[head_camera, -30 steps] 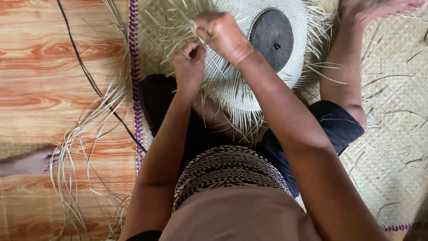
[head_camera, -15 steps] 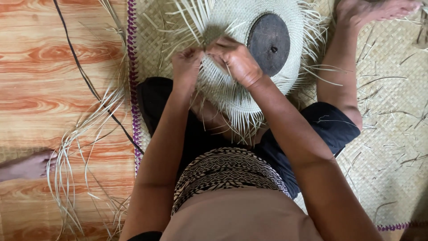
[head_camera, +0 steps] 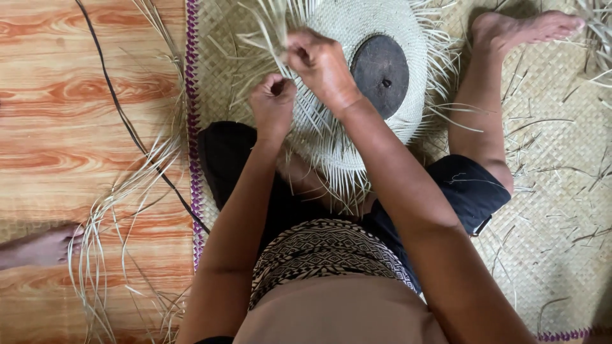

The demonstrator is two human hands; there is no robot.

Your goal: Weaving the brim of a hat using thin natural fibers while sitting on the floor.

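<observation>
A pale round woven straw piece rests on my lap, with loose strands sticking out all around its rim. A dark round disc sits at its centre. My left hand is closed on thin straw strands at the piece's left edge. My right hand sits just above and to the right of it, fingers pinched on strands of the same edge. The two hands nearly touch.
I sit on a woven mat with a purple border. Loose straw strands and a black cable lie on the wood-pattern floor at left. Another person's hand rests at the left edge. My bare foot is at top right.
Both hands have shifted along the woven edge; the right hand dropped beside the left, then both lifted a little, still working the strands. The view has moved slightly.
</observation>
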